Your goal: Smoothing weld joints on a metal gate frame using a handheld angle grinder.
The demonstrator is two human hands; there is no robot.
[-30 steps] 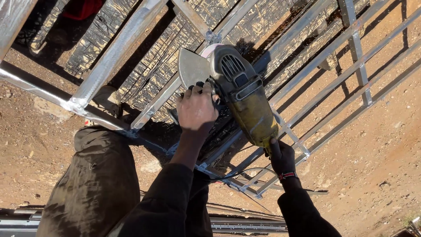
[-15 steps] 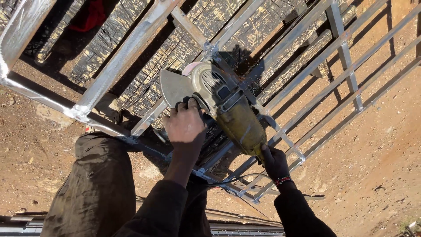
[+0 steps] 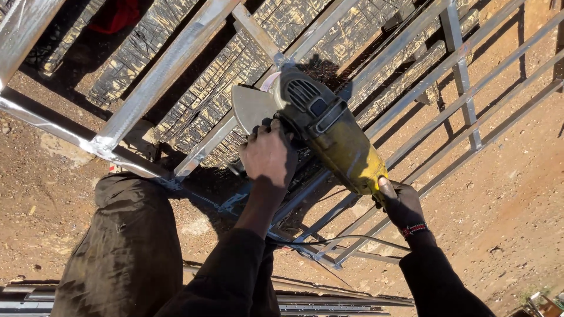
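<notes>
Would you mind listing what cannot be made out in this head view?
- Grinding disc of the yellow-grey angle grinder: hidden under its grey metal guard.
- Side handle: covered by the left hand.
- Rear grip and switch: wrapped by the right hand.
- Welded steel bar frame: cut off by the picture's edges.

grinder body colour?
Worn yellow on the angle grinder rear body, dark grey at the head; only the head view shows it.
</notes>
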